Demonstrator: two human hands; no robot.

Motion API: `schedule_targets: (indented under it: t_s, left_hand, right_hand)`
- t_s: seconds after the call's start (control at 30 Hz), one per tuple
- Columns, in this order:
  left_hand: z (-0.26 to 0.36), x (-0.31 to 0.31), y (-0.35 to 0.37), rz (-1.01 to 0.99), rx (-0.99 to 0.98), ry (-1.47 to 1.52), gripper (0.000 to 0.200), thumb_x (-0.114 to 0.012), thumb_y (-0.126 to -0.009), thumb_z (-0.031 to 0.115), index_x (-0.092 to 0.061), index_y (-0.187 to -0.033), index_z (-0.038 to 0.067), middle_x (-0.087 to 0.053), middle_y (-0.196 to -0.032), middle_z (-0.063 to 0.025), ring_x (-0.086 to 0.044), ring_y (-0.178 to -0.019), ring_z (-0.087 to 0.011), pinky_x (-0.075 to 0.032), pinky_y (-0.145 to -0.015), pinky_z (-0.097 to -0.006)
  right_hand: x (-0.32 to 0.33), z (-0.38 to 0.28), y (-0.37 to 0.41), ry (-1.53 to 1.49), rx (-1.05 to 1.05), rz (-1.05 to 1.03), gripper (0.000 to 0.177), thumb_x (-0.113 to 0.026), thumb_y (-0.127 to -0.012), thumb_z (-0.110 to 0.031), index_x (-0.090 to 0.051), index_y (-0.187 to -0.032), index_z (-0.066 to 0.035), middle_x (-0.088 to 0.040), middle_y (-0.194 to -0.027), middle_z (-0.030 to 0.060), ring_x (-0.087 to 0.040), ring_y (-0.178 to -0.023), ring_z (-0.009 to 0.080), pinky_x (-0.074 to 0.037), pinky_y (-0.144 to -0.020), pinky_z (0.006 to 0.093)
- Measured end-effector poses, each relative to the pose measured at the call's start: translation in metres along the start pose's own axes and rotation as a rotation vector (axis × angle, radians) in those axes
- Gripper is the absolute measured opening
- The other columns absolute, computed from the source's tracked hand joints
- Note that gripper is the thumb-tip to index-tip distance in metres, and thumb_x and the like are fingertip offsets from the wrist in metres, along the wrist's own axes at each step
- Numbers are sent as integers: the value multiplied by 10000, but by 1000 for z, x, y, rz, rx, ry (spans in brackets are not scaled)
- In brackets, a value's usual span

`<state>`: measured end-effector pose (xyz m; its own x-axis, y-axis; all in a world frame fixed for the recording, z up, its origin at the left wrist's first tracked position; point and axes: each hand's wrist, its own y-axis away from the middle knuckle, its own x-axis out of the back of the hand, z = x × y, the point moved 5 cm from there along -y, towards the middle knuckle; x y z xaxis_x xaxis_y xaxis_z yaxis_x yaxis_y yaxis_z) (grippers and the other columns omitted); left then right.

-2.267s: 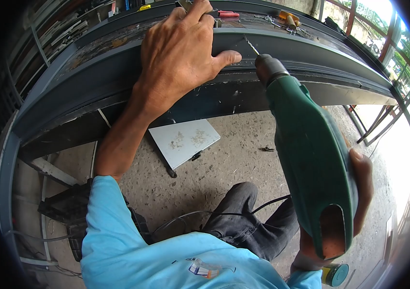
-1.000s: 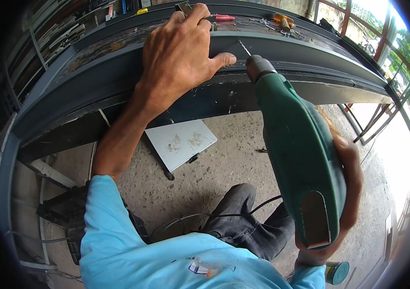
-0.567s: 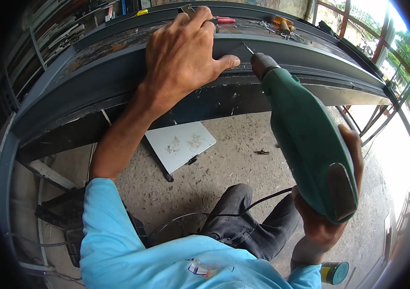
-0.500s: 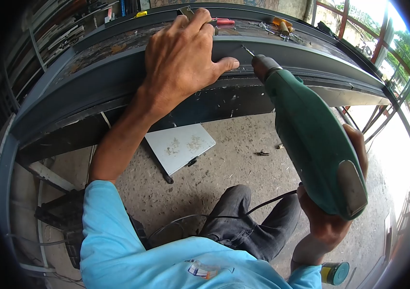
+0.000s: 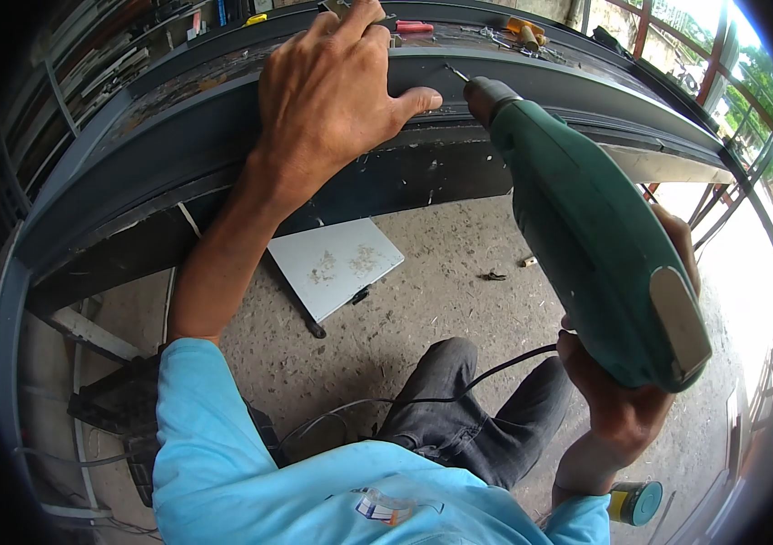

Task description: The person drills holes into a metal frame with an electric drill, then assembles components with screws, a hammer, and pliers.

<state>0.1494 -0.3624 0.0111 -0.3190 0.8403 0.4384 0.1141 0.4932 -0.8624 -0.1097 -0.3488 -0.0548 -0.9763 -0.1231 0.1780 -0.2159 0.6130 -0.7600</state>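
In the head view my right hand [image 5: 623, 409] is wrapped round the handle of a green power drill [image 5: 577, 218], mostly hidden behind its body. The thin bit [image 5: 455, 73] points up and left, its tip at the face of a dark grey metal profile [image 5: 532, 86]. My left hand [image 5: 327, 100] is closed over the profile's upper edge, left of the bit, thumb out along the front face. Beside its fingertips shows part of a small metal piece [image 5: 339, 7], mostly hidden.
Behind the profile lie a red-handled tool [image 5: 414, 27], an orange-yellow object [image 5: 525, 32] and small metal parts. A white panel [image 5: 336, 263] lies on the floor below. The drill's black cord [image 5: 441, 398] crosses my legs. A can [image 5: 636, 502] stands at lower right.
The whole view has shifted slightly, with the bench and both hands higher in the picture. The bit remains by the profile's face, and the left hand keeps its place on the profile.
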Motion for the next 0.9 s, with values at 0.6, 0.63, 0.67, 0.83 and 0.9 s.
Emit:
schedule_targets:
  t_s: [0.6, 0.63, 0.67, 0.83, 0.9]
  left_hand:
    - [-4, -6, 1, 20, 8, -20, 633, -734, -695, 575, -682, -990, 18, -583, -1209, -74, -623, -1035, -259, -535, -845, -402]
    - [-3, -6, 1, 28, -4, -25, 609, -739, -702, 556, -680, -981, 17, -581, -1204, -72, -625, -1027, -254, -534, -841, -396]
    - [-2, -6, 1, 34, -14, -27, 586, -744, -708, 536, -679, -972, 17, -578, -1200, -69, -626, -1018, -249, -533, -838, -391]
    - [0, 5, 0, -23, 19, 16, 502, -745, -737, 447, -653, -980, 18, -551, -1215, -67, -609, -1037, -272, -505, -851, -395]
    - [0, 6, -3, -33, 36, 32, 462, -738, -752, 409, -633, -1006, 38, -539, -1224, -76, -591, -1064, -296, -493, -865, -408]
  right_hand:
    - [10, 4, 21, -175, -101, -16, 793, -767, -703, -214, -385, -1371, -25, -565, -1158, 255, -647, -903, 300, -569, -710, 356]
    - [12, 0, 25, -242, -64, -12, 772, -761, -698, -192, -401, -1354, -6, -587, -1119, 259, -655, -866, 299, -563, -692, 355]
    - [19, 1, 33, -249, -176, 47, 742, -733, -667, -136, -420, -1320, 25, -607, -1052, 256, -655, -817, 299, -550, -671, 358]
    - [45, 27, 67, -513, -379, 237, 690, -648, -584, 4, -465, -1243, 94, -637, -980, 259, -655, -718, 318, -538, -651, 380]
    - [60, 47, 72, -603, -387, 229, 680, -630, -571, 6, -470, -1224, 110, -635, -977, 267, -656, -715, 328, -543, -651, 398]
